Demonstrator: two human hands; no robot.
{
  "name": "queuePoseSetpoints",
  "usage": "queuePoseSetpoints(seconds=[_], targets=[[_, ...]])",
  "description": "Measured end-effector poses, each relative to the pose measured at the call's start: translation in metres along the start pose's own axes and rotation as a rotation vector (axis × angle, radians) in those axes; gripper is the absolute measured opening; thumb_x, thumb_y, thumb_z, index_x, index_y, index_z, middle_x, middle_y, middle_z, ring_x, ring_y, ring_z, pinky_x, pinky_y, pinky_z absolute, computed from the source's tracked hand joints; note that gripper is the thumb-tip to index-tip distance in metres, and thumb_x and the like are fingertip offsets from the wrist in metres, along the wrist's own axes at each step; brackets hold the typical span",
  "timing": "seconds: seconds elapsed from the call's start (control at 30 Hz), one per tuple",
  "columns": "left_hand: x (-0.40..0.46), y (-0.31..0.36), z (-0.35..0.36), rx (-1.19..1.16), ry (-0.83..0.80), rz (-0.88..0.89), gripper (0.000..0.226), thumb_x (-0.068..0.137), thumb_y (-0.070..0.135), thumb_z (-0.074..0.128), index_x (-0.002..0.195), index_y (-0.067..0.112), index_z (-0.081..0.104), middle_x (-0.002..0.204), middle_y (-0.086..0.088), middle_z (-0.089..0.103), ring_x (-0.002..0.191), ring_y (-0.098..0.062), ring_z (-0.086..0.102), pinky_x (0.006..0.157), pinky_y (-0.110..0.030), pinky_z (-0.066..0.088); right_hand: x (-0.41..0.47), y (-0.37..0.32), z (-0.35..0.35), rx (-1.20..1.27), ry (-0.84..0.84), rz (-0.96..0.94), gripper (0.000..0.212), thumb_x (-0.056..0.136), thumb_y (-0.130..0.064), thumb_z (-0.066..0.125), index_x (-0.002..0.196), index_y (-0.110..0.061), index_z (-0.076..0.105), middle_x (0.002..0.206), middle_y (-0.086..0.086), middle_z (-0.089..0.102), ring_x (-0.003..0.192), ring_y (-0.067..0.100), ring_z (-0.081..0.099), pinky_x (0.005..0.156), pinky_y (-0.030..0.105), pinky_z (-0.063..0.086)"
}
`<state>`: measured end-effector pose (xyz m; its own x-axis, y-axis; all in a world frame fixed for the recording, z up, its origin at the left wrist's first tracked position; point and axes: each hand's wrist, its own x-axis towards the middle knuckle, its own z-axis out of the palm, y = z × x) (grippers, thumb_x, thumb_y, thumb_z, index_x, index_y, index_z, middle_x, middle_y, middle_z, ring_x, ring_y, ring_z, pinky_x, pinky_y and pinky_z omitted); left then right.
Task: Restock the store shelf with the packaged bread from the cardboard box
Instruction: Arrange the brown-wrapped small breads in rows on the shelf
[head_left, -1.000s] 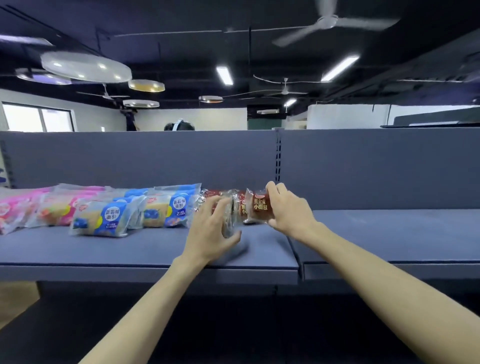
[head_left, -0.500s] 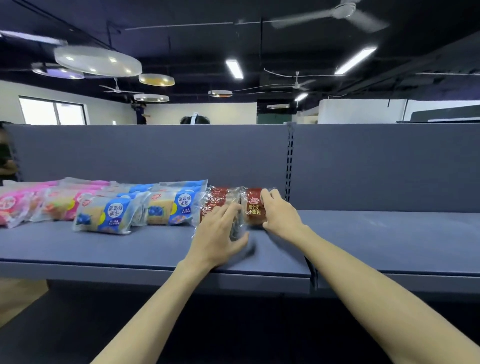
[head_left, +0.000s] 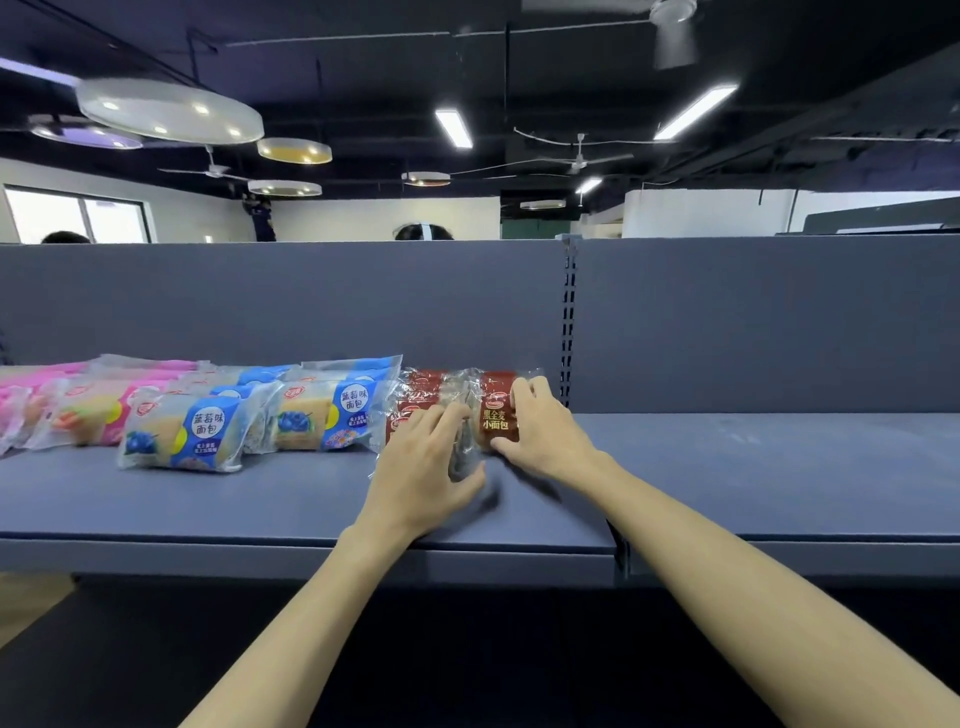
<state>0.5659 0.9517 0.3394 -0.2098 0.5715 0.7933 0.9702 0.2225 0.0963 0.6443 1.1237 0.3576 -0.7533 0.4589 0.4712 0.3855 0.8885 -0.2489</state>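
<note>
Item: red bread packs (head_left: 496, 413), on the store shelf (head_left: 260, 499) right of the blue packs (head_left: 322, 415), close to the back panel.
Left hand (head_left: 426, 462): fingers spread over the front pack, pressing; no closed grip visible.
Right hand (head_left: 540, 426): fingers curled round the rightmost pack's side.
Handling (judged): light, soft, crushable; film slippery and crinkly.
Hold: broad sides, gentle; sealed ends also suitable.

Bread packs sit in a row on the shelf (head_left: 260, 499), against its back panel (head_left: 311, 301). Strawberry packs (head_left: 78, 410) at 9 o'clock, blueberry packs (head_left: 322, 410) next, wholewheat packs (head_left: 493, 410) at 3 o'clock end by the upright (head_left: 569, 322). One blueberry pack (head_left: 182, 434) lies forward, toward 6. Left hand (head_left: 421, 467) and right hand (head_left: 540, 431) flank the wholewheat packs.
</note>
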Motion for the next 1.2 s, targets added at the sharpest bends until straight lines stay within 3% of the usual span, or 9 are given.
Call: queuePoseSetpoints(seconds=[0.27, 0.47, 0.63, 0.8, 1.2], targets=[[-0.002, 0.002, -0.003, -0.002, 0.011, -0.017, 0.037, 0.073, 0.033, 0.065, 0.106, 0.018, 0.057, 0.092, 0.005, 0.06, 0.082, -0.021, 0.053, 0.074, -0.028, 0.038, -0.001, -0.005, 0.004, 0.026, 0.0, 0.03, 0.055, 0.082, -0.028, 0.075, 0.117, -0.01, 0.038, 0.125, 0.012, 0.034, 0.105, 0.039, 0.053, 0.091, 0.049, 0.048], [-0.001, 0.003, -0.005, -0.015, 0.03, -0.012, 0.035, 0.077, 0.039, 0.054, 0.105, 0.017, 0.058, 0.089, 0.006, 0.06, 0.08, -0.018, 0.054, 0.071, -0.032, 0.047, -0.017, -0.009, -0.002, -0.069, 0.112, -0.064, 0.032, 0.083, -0.015, 0.066, 0.099, -0.014, 0.037, 0.115, 0.009, 0.034, 0.093, 0.031, 0.046, 0.075, 0.042, 0.049], [-0.002, 0.001, -0.003, 0.001, 0.004, -0.013, 0.035, 0.077, 0.034, 0.058, 0.107, 0.017, 0.057, 0.086, 0.006, 0.058, 0.079, -0.019, 0.052, 0.07, -0.035, 0.048, -0.012, -0.011, -0.003, -0.124, -0.126, -0.222, 0.019, 0.09, -0.023, 0.055, 0.108, -0.018, 0.053, 0.109, 0.004, 0.046, 0.104, 0.026, 0.048, 0.08, 0.038, 0.049], [0.0, 0.0, -0.002, -0.002, 0.007, -0.02, 0.031, 0.076, 0.031, 0.056, 0.104, 0.017, 0.057, 0.085, 0.006, 0.056, 0.08, -0.02, 0.051, 0.071, -0.036, 0.047, -0.003, -0.011, 0.005, -0.135, -0.171, -0.173, 0.026, 0.093, -0.021, 0.051, 0.118, -0.014, 0.05, 0.117, 0.01, 0.043, 0.113, 0.029, 0.042, 0.094, 0.042, 0.044], [-0.002, -0.004, 0.0, -0.007, -0.047, -0.044, 0.032, 0.078, 0.034, 0.05, 0.106, 0.019, 0.055, 0.083, 0.008, 0.053, 0.078, -0.017, 0.047, 0.068, -0.032, 0.044, -0.007, -0.017, -0.016, -0.157, -0.35, -0.179, 0.031, 0.092, -0.025, 0.053, 0.121, -0.013, 0.049, 0.119, 0.009, 0.04, 0.114, 0.03, 0.042, 0.098, 0.045, 0.043]])
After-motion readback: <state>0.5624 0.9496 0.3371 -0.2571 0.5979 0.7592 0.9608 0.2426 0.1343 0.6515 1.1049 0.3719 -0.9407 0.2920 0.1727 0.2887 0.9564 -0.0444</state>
